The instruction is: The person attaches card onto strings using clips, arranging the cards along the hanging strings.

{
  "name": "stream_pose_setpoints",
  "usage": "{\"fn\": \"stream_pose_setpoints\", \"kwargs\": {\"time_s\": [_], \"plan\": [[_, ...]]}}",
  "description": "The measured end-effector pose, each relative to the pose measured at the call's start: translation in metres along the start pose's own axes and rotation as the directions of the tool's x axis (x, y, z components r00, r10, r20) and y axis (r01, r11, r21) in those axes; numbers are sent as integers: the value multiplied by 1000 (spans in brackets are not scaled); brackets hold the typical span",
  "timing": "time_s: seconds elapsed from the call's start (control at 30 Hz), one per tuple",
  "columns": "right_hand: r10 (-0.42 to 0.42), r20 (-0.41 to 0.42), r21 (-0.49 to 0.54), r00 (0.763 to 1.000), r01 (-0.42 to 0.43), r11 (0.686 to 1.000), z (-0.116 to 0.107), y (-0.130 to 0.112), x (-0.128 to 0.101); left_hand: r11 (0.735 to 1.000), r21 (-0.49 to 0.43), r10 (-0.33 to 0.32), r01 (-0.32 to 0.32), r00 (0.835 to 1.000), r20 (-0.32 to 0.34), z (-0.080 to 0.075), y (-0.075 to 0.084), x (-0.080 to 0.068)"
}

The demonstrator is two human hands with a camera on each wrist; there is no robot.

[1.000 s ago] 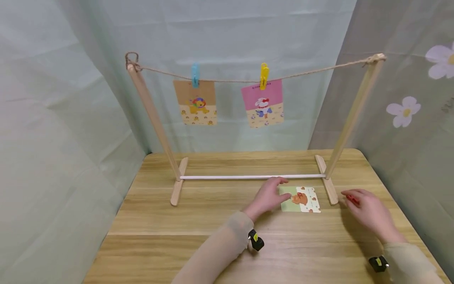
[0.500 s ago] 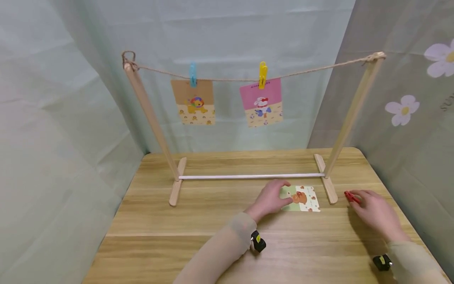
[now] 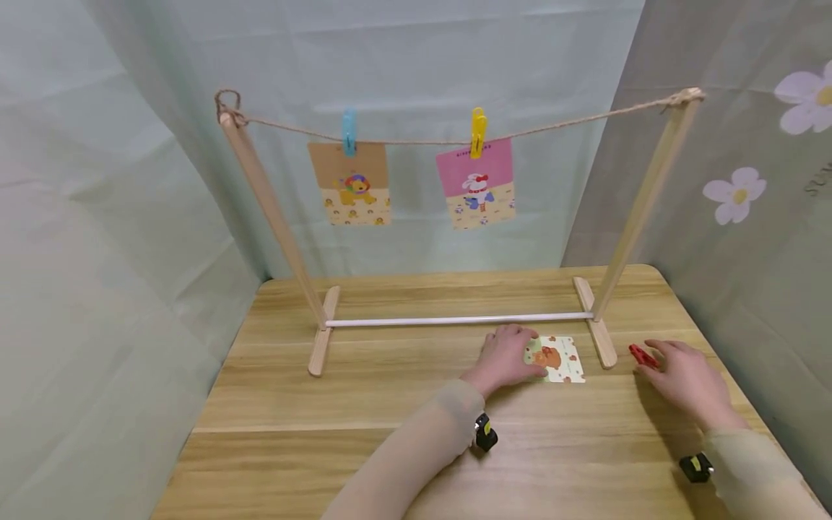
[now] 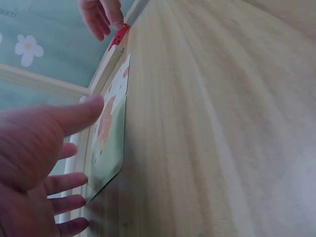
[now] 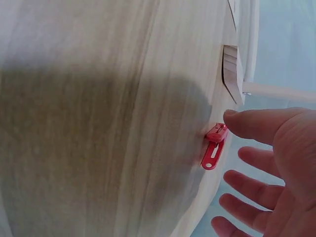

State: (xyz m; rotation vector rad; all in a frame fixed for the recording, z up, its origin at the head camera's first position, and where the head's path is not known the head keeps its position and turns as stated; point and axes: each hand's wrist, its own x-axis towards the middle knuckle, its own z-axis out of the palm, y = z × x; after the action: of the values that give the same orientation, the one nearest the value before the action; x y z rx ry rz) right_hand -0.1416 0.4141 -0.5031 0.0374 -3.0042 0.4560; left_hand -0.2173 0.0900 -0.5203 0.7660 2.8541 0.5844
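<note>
down on the wooden table [image 3: 364,404], the left hand [image 3: 505,357] lies with its fingers fairly straight and spread over the left edge of a small card [image 3: 560,359] printed with a brown bear; the card lies flat, just in front of the right foot of a wooden rack [image 3: 601,339]. from the left wrist view the thumb [image 4: 79,112] reaches across the card's green end [image 4: 109,153], but whether it presses down cannot be told. the right hand [image 3: 685,375] sits to the right of that foot, fingers loosely extended, its thumb tip touching a red clip [image 5: 214,147] that lies on the table near the right edge; it does not grip the clip. above, a string [image 3: 416,141] runs between the rack's two posts, with a blue peg [image 3: 349,132] holding a lion card [image 3: 351,184] and a yellow peg [image 3: 478,132] holding a pink card [image 3: 477,186].
</note>
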Motion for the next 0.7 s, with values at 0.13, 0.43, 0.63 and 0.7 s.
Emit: {"fn": "stream_pose_setpoints", "kwargs": {"time_s": [0.13, 0.43, 0.63, 0.7], "plan": [[7, 28, -11, 1000, -7, 1000, -1, 1, 2, 999, 43, -6, 5, 1000, 24, 0, 1, 3], [29, 67, -32, 997, -27, 999, -1, 3, 4, 987, 161, -33, 22, 997, 65, 0, 9, 9], [40, 76, -39, 996, -37, 999, -1, -1, 4, 975, 222, -52, 32, 995, 87, -5, 16, 9], [49, 85, -41, 995, -46, 998, -1, -1, 4, 973, 228, -63, 41, 994, 87, -6, 17, 10]]}}
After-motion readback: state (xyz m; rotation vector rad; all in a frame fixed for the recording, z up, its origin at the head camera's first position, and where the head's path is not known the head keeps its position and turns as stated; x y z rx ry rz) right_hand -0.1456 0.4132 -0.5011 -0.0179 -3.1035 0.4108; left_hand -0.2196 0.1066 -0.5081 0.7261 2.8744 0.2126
